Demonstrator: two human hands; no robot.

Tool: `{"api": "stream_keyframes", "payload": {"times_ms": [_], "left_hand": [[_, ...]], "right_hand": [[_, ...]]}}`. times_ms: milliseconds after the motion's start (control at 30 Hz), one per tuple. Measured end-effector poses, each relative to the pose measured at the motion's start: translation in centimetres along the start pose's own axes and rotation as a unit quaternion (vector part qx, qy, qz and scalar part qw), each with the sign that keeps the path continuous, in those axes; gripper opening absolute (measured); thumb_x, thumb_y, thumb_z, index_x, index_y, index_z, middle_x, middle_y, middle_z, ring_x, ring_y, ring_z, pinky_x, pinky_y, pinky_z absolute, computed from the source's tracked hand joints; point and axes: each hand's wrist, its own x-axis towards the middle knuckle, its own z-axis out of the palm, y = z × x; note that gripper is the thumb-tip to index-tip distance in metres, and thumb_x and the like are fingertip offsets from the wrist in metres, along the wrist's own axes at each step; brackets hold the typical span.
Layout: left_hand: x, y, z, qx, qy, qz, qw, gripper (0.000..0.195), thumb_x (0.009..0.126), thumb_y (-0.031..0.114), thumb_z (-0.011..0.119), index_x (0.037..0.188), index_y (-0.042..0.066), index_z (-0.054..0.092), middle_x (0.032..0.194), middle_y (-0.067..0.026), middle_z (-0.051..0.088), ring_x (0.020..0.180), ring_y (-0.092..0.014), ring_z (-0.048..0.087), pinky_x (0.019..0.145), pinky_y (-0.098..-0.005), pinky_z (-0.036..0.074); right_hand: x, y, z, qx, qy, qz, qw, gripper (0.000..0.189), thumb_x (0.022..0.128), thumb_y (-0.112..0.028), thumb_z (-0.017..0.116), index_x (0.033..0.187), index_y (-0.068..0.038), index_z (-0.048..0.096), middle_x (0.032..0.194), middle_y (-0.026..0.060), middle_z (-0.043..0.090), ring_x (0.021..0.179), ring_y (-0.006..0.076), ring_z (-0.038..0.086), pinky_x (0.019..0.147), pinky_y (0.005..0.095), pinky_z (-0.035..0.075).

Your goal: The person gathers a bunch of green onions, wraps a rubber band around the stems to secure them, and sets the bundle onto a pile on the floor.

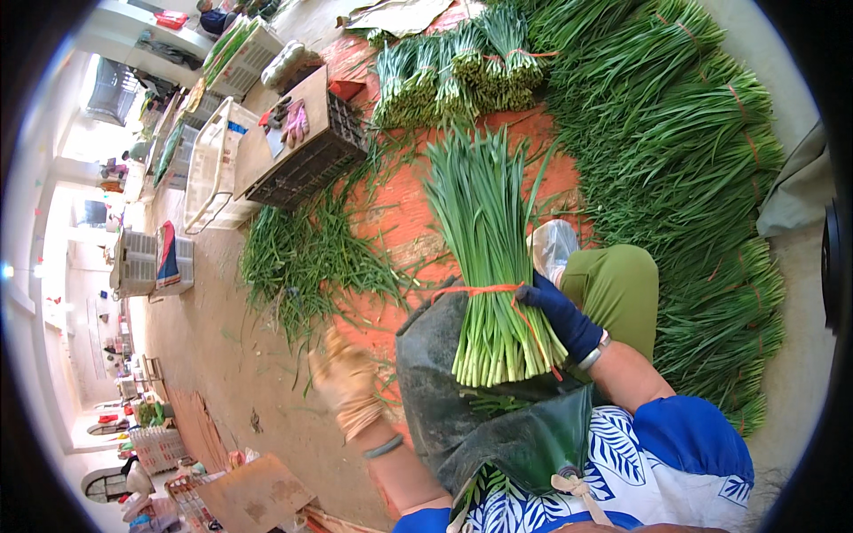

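Observation:
A bunch of green leafy stalks, likely garlic chives, lies over my lap with its pale cut ends toward me. A red tie goes around its lower part, and a loose end hangs over the stalks. My right hand, in a dark blue fingerless glove, grips the bunch's right side at the tie. My left hand, in a tan glove, is off to the left of the bunch, apart from it. It is blurred, its fingers look spread, and nothing shows in it. A dark apron covers my lap.
Tied bunches stand ahead on a red sheet. A large pile of bunches runs along my right. Loose leaves lie at front left, near a board on a black crate with gloves on it. White crates stand beyond.

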Motion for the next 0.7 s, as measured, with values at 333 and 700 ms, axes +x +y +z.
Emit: {"api": "stream_keyframes", "payload": {"times_ms": [333,700], "left_hand": [[12.4,-16.3,3.6,0.181,-0.013,-0.096,0.979,0.026,0.094,0.027,0.055,0.109,0.006,0.056,0.098,-0.0058,0.064,0.076,-0.016,0.063,0.063,-0.0251,0.049],[13.3,-17.6,6.5,0.252,-0.091,-0.08,0.96,0.035,0.092,0.024,0.059,0.122,0.008,0.05,0.105,-0.0108,0.063,0.079,-0.017,0.061,0.065,-0.0272,0.048]], "right_hand": [[6.2,-11.7,-0.4,0.116,0.116,0.048,0.985,0.036,0.091,-0.029,0.055,0.118,-0.005,0.057,0.112,0.0081,0.062,0.103,0.0192,0.06,0.095,0.0346,0.046],[31.3,-28.8,-14.0,-0.283,0.321,-0.222,0.876,0.075,0.081,-0.063,0.057,0.135,-0.013,0.04,0.111,0.0138,0.057,0.086,0.0224,0.06,0.077,0.0391,0.049]]}}
